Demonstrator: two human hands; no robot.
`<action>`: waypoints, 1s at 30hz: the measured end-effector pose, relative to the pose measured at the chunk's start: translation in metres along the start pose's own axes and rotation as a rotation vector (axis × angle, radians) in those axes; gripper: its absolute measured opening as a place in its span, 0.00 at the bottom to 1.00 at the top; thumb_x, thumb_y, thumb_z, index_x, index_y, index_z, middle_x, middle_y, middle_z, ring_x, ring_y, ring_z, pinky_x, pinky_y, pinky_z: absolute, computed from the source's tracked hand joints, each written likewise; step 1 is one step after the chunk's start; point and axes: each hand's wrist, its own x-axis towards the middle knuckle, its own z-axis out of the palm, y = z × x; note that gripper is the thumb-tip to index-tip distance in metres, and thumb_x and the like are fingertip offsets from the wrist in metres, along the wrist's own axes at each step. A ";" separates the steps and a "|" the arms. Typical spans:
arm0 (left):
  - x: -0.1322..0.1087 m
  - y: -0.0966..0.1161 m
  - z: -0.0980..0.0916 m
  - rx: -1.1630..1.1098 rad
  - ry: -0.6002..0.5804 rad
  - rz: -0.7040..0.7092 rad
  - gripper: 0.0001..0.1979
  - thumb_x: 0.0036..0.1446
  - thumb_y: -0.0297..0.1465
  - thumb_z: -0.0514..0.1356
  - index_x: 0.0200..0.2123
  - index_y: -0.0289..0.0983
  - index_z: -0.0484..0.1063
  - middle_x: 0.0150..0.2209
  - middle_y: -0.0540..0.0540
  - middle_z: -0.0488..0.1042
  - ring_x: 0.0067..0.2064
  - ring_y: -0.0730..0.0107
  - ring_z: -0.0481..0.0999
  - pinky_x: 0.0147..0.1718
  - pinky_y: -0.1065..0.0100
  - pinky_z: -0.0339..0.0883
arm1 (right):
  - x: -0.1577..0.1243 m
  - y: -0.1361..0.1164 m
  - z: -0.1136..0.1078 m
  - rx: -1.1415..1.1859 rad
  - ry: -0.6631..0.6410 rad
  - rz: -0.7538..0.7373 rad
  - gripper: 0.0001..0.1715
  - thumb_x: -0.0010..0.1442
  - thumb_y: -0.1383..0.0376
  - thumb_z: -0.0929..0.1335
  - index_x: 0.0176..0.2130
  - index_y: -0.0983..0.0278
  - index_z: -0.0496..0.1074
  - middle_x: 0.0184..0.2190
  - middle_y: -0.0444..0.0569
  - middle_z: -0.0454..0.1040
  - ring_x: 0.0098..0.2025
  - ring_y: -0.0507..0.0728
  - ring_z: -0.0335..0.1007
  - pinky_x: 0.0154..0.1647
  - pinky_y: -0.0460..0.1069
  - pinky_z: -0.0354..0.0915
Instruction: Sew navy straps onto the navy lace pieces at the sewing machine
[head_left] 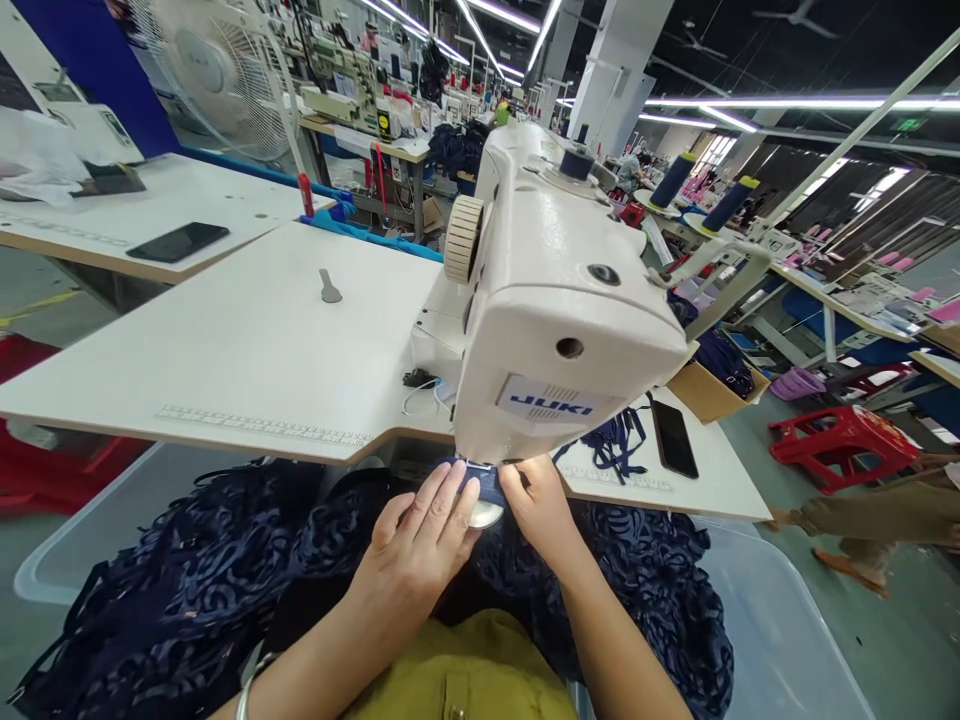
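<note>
A white JUKI sewing machine point(585, 340) stands in front of me, its head leaning over the work. Under it lies a small piece of navy fabric point(486, 486), with a rounded metal plate point(486, 515) showing below. My left hand point(424, 540) rests on the fabric from the left, fingers stretched out and fairly flat. From the right, my right hand point(538, 505) pinches the fabric's edge between thumb and curled fingers. The needle area is mostly hidden by the machine head. Navy patterned garments point(217, 560) are heaped on both sides of my lap.
A clear plastic tub point(787, 610) surrounds the garments. On the white table point(300, 340) lies a small grey metal piece point(328, 288). A phone point(673, 440) and navy strips point(611, 445) are at right. Another phone point(178, 242), a fan point(217, 75) and a red stool point(844, 445) stand farther off.
</note>
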 end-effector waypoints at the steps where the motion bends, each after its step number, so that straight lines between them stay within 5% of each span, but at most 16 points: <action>1: 0.000 0.000 -0.001 -0.004 0.003 -0.004 0.19 0.65 0.33 0.53 0.57 0.35 0.65 0.55 0.41 0.71 0.55 0.63 0.72 0.51 0.63 0.55 | 0.000 0.001 0.001 0.007 0.004 -0.008 0.13 0.62 0.69 0.60 0.27 0.62 0.66 0.35 0.48 0.67 0.40 0.55 0.65 0.43 0.49 0.62; 5: -0.001 -0.001 -0.002 -0.023 -0.001 -0.032 0.19 0.64 0.34 0.53 0.57 0.36 0.65 0.55 0.41 0.72 0.55 0.63 0.72 0.52 0.62 0.55 | -0.002 0.006 0.003 0.033 0.001 -0.024 0.11 0.65 0.65 0.59 0.36 0.61 0.69 0.40 0.49 0.69 0.45 0.56 0.65 0.47 0.51 0.61; 11: 0.000 0.000 -0.001 -0.031 0.006 -0.059 0.17 0.64 0.34 0.54 0.54 0.38 0.67 0.55 0.43 0.72 0.52 0.64 0.74 0.51 0.62 0.54 | -0.017 0.026 -0.001 0.188 -0.044 0.097 0.12 0.67 0.58 0.59 0.47 0.61 0.62 0.34 0.45 0.68 0.35 0.54 0.66 0.38 0.48 0.63; 17: 0.002 0.001 -0.003 -0.055 -0.021 -0.045 0.18 0.65 0.33 0.53 0.56 0.38 0.67 0.56 0.43 0.71 0.54 0.64 0.72 0.50 0.62 0.54 | -0.035 0.053 -0.016 -0.103 -0.259 0.056 0.15 0.67 0.58 0.59 0.33 0.62 0.66 0.31 0.46 0.67 0.36 0.55 0.64 0.40 0.49 0.59; 23: 0.004 0.003 -0.005 -0.043 -0.025 -0.032 0.17 0.65 0.34 0.52 0.56 0.39 0.66 0.56 0.45 0.71 0.53 0.64 0.72 0.50 0.60 0.55 | -0.052 0.067 -0.041 0.014 -0.247 0.272 0.09 0.63 0.60 0.64 0.38 0.62 0.69 0.34 0.44 0.70 0.37 0.54 0.65 0.40 0.47 0.60; 27: 0.004 -0.002 -0.008 -0.076 -0.031 0.000 0.17 0.64 0.38 0.54 0.53 0.38 0.67 0.54 0.43 0.73 0.53 0.61 0.72 0.49 0.60 0.58 | -0.058 0.054 -0.065 0.147 -0.224 0.414 0.10 0.60 0.58 0.67 0.33 0.62 0.68 0.26 0.41 0.66 0.28 0.51 0.61 0.31 0.46 0.57; 30: -0.002 -0.017 -0.011 -0.206 -0.006 0.025 0.09 0.64 0.31 0.53 0.44 0.38 0.71 0.45 0.43 0.77 0.48 0.62 0.74 0.46 0.61 0.61 | -0.053 0.025 -0.076 0.243 -0.235 0.317 0.11 0.63 0.57 0.64 0.35 0.62 0.70 0.26 0.41 0.67 0.28 0.50 0.62 0.31 0.45 0.58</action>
